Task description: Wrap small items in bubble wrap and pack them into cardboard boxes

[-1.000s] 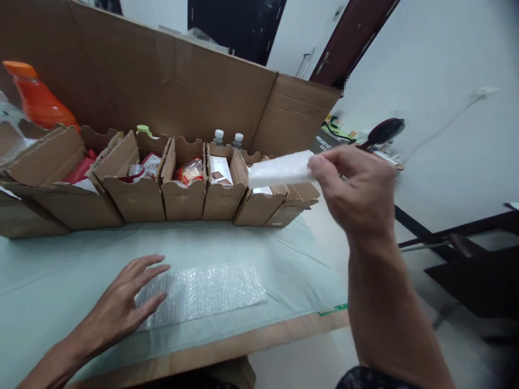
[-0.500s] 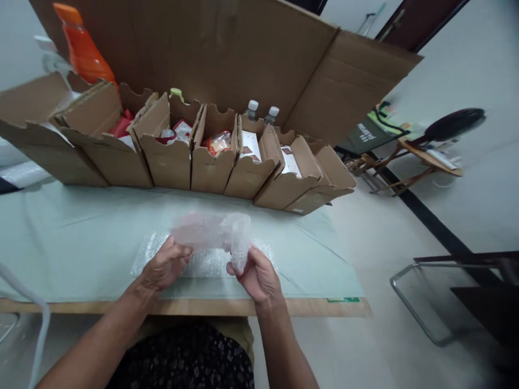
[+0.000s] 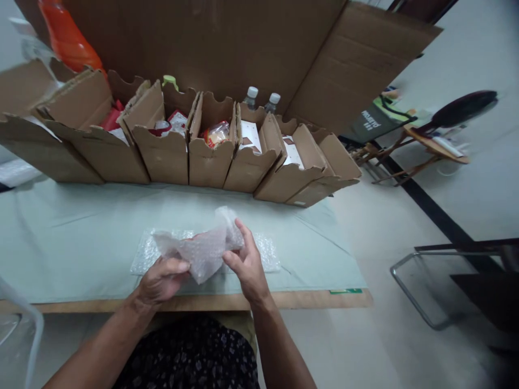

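Note:
Between my hands, above the table, is a crumpled piece of translucent bubble wrap [image 3: 203,248]. My left hand [image 3: 164,275] is closed on its left end, thumb on top. At the right end, which curls upward, my right hand [image 3: 245,259] grips the wrap between thumb and fingers. Some of my left fingers show through or behind the wrap. Whether anything lies inside it I cannot tell. Beneath my hands a flat sheet of bubble wrap [image 3: 265,253] rests on the pale green tablecloth [image 3: 97,232].
A row of open cardboard bins [image 3: 166,156] lines the back of the table, holding red packets, a snack pack and white boxes. Behind them stand an orange bottle [image 3: 73,40], clear bottles [image 3: 251,97] and a tall cardboard panel [image 3: 227,48]. A wooden stool [image 3: 436,146] stands at right.
The bubble wrap has gone from a stretched strip to a crumpled, folded shape. My right hand has turned and risen along its right end. The view has shifted slightly.

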`<state>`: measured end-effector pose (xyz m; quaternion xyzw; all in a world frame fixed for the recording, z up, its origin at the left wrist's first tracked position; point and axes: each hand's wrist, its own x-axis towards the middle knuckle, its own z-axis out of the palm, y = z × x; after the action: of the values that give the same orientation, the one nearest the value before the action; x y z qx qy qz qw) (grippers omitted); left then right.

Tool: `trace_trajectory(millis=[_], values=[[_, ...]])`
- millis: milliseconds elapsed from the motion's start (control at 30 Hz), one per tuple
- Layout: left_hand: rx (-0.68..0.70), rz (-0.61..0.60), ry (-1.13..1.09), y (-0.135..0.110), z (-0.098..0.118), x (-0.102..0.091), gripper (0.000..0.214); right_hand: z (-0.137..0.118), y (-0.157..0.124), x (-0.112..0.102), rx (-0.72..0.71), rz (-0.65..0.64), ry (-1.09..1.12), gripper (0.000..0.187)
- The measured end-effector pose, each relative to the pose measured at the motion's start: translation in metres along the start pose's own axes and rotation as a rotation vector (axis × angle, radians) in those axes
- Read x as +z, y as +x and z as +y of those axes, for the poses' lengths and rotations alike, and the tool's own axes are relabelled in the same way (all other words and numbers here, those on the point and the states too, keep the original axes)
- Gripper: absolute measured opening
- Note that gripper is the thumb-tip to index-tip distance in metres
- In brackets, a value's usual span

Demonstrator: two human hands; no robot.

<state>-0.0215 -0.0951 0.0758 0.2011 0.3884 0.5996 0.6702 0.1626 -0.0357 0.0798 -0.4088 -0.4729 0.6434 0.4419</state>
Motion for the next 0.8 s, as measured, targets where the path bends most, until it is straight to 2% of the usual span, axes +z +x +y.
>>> trace_trajectory(millis=[67,100,200,267,367,433,500,567,633,700,800], values=[[-0.017,-0.036,0.003,-0.003,0.005,-0.002,0.04,0.0,0.007,-0.003,0.012,0.144,0.042,0.063],[-0.011,-0.011,0.041,-0.003,0.009,-0.003,0.038,-0.001,0.01,-0.008,-0.001,0.235,0.065,0.054],[0.088,0.183,0.336,0.007,0.027,-0.009,0.029,-0.006,0.017,-0.027,-0.12,0.44,0.015,0.037],[0.184,0.316,0.634,0.018,0.035,-0.016,0.026,-0.007,0.02,-0.04,-0.228,0.46,-0.157,0.03],[0.241,0.433,1.135,0.033,0.033,-0.03,0.026,0.002,0.026,-0.054,-0.326,0.386,-0.551,0.017],[0.277,0.477,1.422,0.039,0.025,-0.04,0.032,0.01,0.03,-0.062,-0.329,0.338,-0.82,0.023],[0.412,0.515,1.604,0.041,0.017,-0.047,0.048,0.015,0.032,-0.07,-0.33,0.333,-1.034,0.032],[0.612,0.532,1.693,0.039,0.012,-0.048,0.056,0.01,0.032,-0.078,-0.38,0.359,-1.164,0.032],[0.783,0.473,1.742,0.037,0.008,-0.043,0.051,-0.009,0.035,-0.083,-0.486,0.351,-1.213,0.026],[0.873,0.302,1.76,0.037,0.004,-0.035,0.042,-0.042,0.044,-0.082,-0.617,0.297,-1.206,0.023],[0.831,0.026,1.75,0.042,-0.009,-0.028,0.03,-0.105,0.076,-0.068,-0.778,0.196,-1.211,0.023]])
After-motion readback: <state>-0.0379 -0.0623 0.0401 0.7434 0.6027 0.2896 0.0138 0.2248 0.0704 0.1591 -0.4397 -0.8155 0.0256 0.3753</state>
